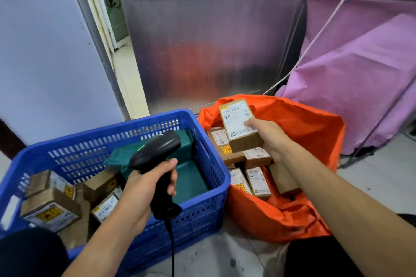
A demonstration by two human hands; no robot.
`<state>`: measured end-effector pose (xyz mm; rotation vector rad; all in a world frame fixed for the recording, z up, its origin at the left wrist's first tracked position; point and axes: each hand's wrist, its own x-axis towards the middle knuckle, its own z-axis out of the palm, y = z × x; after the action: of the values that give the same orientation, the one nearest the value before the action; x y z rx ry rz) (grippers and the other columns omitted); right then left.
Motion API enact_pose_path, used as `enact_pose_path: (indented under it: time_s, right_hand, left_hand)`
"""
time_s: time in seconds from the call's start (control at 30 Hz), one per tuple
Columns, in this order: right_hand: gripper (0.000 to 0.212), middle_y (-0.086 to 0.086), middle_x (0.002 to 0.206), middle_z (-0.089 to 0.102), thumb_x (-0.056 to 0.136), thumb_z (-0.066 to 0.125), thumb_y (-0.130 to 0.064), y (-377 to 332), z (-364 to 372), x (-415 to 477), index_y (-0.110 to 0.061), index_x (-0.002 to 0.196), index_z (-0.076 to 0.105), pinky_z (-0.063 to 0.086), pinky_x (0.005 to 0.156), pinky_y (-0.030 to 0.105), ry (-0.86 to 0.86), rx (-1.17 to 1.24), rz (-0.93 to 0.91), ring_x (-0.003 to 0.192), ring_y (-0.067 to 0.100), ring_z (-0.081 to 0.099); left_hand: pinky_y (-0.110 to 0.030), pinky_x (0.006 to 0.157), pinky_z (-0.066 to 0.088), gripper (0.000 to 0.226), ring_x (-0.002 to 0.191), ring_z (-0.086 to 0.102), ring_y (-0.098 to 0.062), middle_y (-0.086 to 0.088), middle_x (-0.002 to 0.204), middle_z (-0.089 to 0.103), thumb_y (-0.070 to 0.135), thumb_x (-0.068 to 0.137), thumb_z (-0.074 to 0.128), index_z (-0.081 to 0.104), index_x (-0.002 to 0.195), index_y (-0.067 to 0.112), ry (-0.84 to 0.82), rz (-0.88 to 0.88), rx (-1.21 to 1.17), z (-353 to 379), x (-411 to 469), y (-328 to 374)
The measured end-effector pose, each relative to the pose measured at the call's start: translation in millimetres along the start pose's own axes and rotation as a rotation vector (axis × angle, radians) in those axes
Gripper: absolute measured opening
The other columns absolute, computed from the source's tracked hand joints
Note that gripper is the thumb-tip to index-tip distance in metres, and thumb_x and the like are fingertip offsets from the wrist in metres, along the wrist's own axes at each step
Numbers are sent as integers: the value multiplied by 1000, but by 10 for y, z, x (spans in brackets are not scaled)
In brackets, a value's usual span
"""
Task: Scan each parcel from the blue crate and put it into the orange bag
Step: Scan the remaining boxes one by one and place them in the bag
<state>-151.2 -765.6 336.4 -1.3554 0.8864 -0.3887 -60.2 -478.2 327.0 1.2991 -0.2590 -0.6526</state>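
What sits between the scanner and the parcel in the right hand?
Head view: the blue crate wall and a green package inside it.

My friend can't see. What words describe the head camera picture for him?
A right hand holds a small labelled cardboard parcel over an open orange bag holding other parcels. The left hand grips a black barcode scanner above a blue crate of boxes and a green package.
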Motion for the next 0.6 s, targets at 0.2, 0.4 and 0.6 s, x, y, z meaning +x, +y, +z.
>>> enact_pose_path:
  time_s: [0.2, 0.4, 0.6]
  right_hand:
    - [33, 8, 87, 71, 96, 61, -43, 542, -371, 246, -13, 110, 67, 49, 53, 26, 196, 12, 166, 65, 23, 63]
    - [49, 10, 89, 66, 94, 61, -56, 1136, -458, 497, -9, 111, 66, 39, 47, 23, 238, -179, 318, 57, 22, 54]
    - [56, 14, 109, 68, 95, 66, -49, 1693, -436, 693, -1, 124, 60, 53, 56, 32, 224, -406, 398, 76, 32, 73]
  left_hand:
    - [-36, 57, 42, 29, 49, 45, -22, -13, 70, 59, 23, 78, 77, 66, 95, 2, 3, -43, 35, 45, 103, -84]
    - [-37, 58, 40, 20, 47, 43, -19, -9, 69, 57, 22, 84, 71, 59, 93, 8, 11, -122, 11, 31, 233, -159]
    - [-32, 51, 44, 22, 45, 42, -17, -7, 68, 55, 25, 77, 69, 57, 89, 11, -13, -143, 26, -1, 400, -193]
